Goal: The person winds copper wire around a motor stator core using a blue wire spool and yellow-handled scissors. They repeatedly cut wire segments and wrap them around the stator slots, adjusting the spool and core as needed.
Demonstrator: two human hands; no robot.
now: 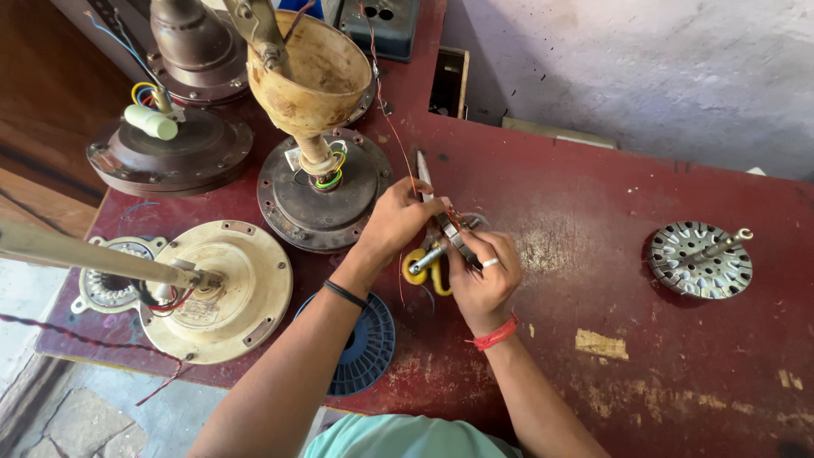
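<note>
While gripped between both hands (441,233), stator (458,231) over red table (593,195).

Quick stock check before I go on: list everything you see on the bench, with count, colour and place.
Bench: one, worn red, fills the view.
Ceiling fan motors: three, two dark brown at top left, one cream at left edge.
Canopy cup: one, cream, top centre.
Stator core: one, silver, on a shaft, right.
Wire spool: one, blue, front edge.
Winding part: one, cream, far left.
Yellow-handled tool: one, under the hands.
Left hand: pinching thin wire.
Right hand: gripping a small metal part.
</note>
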